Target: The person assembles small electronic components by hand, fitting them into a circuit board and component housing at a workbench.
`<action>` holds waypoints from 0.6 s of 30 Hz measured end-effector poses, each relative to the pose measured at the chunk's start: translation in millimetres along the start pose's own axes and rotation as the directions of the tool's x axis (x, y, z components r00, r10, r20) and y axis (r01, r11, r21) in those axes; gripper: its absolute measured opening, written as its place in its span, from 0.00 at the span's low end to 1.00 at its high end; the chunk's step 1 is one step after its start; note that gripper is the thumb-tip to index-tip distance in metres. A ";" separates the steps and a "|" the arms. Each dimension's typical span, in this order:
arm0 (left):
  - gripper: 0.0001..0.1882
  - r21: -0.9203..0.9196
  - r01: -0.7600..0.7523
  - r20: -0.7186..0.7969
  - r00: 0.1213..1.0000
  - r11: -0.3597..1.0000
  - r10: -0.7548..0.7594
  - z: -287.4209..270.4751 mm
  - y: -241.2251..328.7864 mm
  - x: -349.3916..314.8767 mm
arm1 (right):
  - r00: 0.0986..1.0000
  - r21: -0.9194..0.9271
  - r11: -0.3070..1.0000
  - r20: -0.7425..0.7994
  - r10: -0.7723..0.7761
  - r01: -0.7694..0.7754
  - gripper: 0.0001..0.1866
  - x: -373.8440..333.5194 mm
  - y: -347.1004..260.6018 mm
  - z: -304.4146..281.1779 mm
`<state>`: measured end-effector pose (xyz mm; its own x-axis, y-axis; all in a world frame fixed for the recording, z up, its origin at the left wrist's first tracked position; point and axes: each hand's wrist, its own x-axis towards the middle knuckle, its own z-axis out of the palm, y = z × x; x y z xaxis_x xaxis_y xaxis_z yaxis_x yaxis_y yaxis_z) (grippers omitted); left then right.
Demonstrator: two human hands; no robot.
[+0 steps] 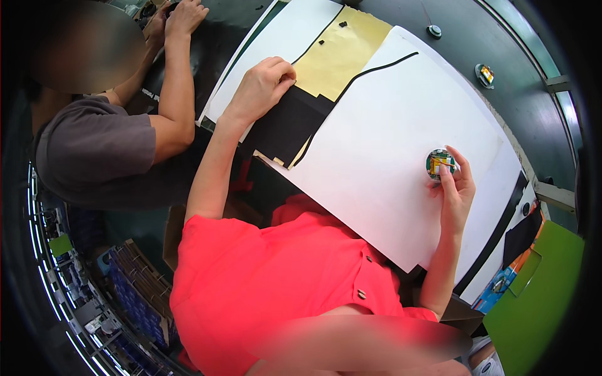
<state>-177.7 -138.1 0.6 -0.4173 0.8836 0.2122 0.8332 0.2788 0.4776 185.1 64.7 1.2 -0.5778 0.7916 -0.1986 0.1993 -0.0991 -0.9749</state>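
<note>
My left hand [262,89] is closed in a pinch at the far left corner of a black sheet [285,125]. Whatever lies between its fingertips is too small to make out. The black sheet lies on yellow backing paper [348,44], which carries two small black pieces. Over the white table surface at the right, my right hand [458,185] grips a round circuit board [441,164] by its rim. On the board sits a yellow-wrapped part, with thin wires beside it.
Another round board [485,75] and a small round part [434,31] lie on the grey surface beyond the table. A black strip [370,70] crosses the white sheet. On the left a co-worker [100,144] works close by. A green panel [533,294] stands at the right.
</note>
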 end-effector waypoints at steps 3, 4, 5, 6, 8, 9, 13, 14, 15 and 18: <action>0.04 -0.001 0.052 0.038 0.998 0.999 -0.052 -0.6 -3.3 1.3 | 1.000 -0.008 1.000 -0.001 -0.004 0.004 0.21 0.6 0.9 0.0; 0.04 -0.004 0.063 0.032 0.998 0.998 -0.062 -0.4 -4.7 0.8 | 1.000 0.000 1.000 0.006 -0.006 0.006 0.21 1.2 1.3 -0.5; 0.04 -0.005 0.073 0.026 0.997 0.997 -0.072 -0.7 -6.2 0.3 | 1.000 0.009 1.000 0.014 -0.009 0.009 0.21 1.8 1.5 -0.8; 0.04 -0.001 0.072 0.032 0.997 0.997 -0.072 0.8 -9.0 -0.7 | 1.000 0.014 1.000 0.012 -0.005 0.004 0.21 2.2 1.8 -1.1; 0.04 -0.302 0.160 -0.031 0.984 0.940 -0.177 5.2 -16.5 -2.8 | 1.000 0.006 1.000 0.017 -0.007 0.007 0.21 2.7 2.4 -1.9; 0.04 -0.299 0.160 -0.026 0.984 0.941 -0.175 4.9 -19.2 -2.6 | 1.000 0.012 1.000 0.015 -0.003 0.003 0.21 2.7 2.3 -2.5; 0.06 -0.375 0.267 0.044 0.962 0.888 -0.270 -0.2 -18.3 6.7 | 1.000 0.009 1.000 0.013 -0.008 0.008 0.21 1.7 0.3 -4.7; 0.07 -0.320 0.288 0.045 0.956 0.903 -0.289 -1.5 -15.4 12.8 | 1.000 0.005 1.000 0.010 -0.020 0.020 0.21 2.3 0.6 -4.3; 0.07 -0.320 0.280 0.050 0.959 0.905 -0.279 -2.7 -11.4 20.2 | 1.000 0.007 1.000 -0.001 -0.020 0.020 0.21 2.6 0.9 -4.2; 0.07 -0.320 0.117 -0.061 0.988 0.940 -0.144 -5.1 3.1 56.6 | 1.000 0.019 1.000 -0.005 -0.001 0.001 0.21 4.0 0.9 -4.1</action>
<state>-200.6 -89.2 18.4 -0.5542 0.8097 0.1929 0.6181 0.2451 0.7469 186.2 70.3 0.0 -0.5745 0.7945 -0.1971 0.1834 -0.1097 -0.9769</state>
